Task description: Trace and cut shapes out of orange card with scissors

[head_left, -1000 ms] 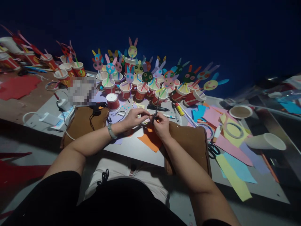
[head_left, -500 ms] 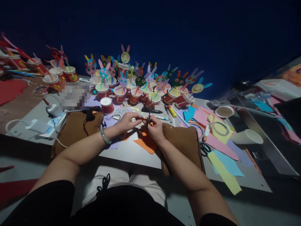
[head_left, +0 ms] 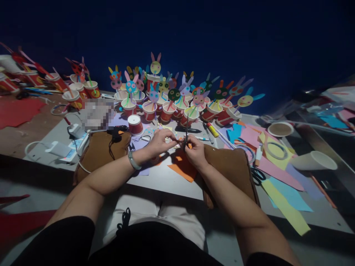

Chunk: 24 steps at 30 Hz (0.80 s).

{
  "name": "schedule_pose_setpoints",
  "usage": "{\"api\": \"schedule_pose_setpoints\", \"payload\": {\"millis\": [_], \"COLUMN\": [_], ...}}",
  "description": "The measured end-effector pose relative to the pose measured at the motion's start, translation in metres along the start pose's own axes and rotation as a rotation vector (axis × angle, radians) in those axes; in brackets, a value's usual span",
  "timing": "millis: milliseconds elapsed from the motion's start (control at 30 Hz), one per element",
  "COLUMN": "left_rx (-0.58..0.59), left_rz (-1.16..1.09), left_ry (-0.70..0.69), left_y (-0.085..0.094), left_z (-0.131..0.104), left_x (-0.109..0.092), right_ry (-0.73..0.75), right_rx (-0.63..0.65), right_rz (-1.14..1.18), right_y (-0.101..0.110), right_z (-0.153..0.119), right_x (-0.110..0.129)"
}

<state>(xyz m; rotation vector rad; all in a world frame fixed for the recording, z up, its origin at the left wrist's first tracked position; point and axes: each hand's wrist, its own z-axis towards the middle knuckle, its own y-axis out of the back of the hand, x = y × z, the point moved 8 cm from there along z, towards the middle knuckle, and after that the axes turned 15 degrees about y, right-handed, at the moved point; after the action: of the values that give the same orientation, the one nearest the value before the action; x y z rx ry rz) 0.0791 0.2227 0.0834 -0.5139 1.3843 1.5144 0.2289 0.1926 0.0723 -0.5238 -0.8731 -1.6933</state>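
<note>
Near the middle of the table, my right hand (head_left: 196, 151) is closed on dark-handled scissors (head_left: 186, 138), whose blades point up and away from me. Just left of them, my left hand (head_left: 161, 145) has thumb and fingers pinched on something small that I cannot make out, close to the scissors. Below my hands an orange paper sheet (head_left: 183, 169) lies on the white tabletop (head_left: 172, 184). An upside-down red and white cup (head_left: 135, 125) stands behind my left hand.
Behind are several red cups (head_left: 168, 111) with paper rabbit heads. Brown cushions (head_left: 227, 170) flank my hands. A power strip (head_left: 74, 149) lies left; coloured paper (head_left: 285, 207), tape rings (head_left: 276, 150), black-handled scissors (head_left: 258, 176) and a white cup (head_left: 316, 161) lie right.
The whole view has shifted, so the table and both hands appear further right. My hands keep nearly the same pose, with the scissors still in the right one.
</note>
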Motion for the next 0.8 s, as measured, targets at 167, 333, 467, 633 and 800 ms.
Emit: {"api": "schedule_pose_setpoints", "payload": {"millis": [167, 333, 467, 633, 800], "left_rx": [0.017, 0.11, 0.132, 0.11, 0.154], "left_rz": [-0.055, -0.207, -0.172, -0.176, -0.231], "left_ry": [0.081, 0.118, 0.151, 0.197, 0.214], "left_y": [-0.0006, -0.0043, -0.0045, -0.0016, -0.0035], "left_z": [-0.0001, -0.0013, -0.0011, -0.0004, -0.0017], "left_x": [0.0029, 0.0011, 0.0023, 0.0045, 0.0036], "right_ry": [0.02, 0.039, 0.044, 0.025, -0.025], "right_rx": [0.008, 0.007, 0.0, -0.011, -0.035], "right_rz": [0.006, 0.0, -0.015, 0.035, 0.096], "right_y": [-0.0015, 0.0001, 0.002, 0.0014, 0.0021], "right_z": [-0.0002, 0.0011, 0.0016, 0.0017, 0.001], "right_x": [0.0041, 0.007, 0.0065, 0.0041, 0.0002]}}
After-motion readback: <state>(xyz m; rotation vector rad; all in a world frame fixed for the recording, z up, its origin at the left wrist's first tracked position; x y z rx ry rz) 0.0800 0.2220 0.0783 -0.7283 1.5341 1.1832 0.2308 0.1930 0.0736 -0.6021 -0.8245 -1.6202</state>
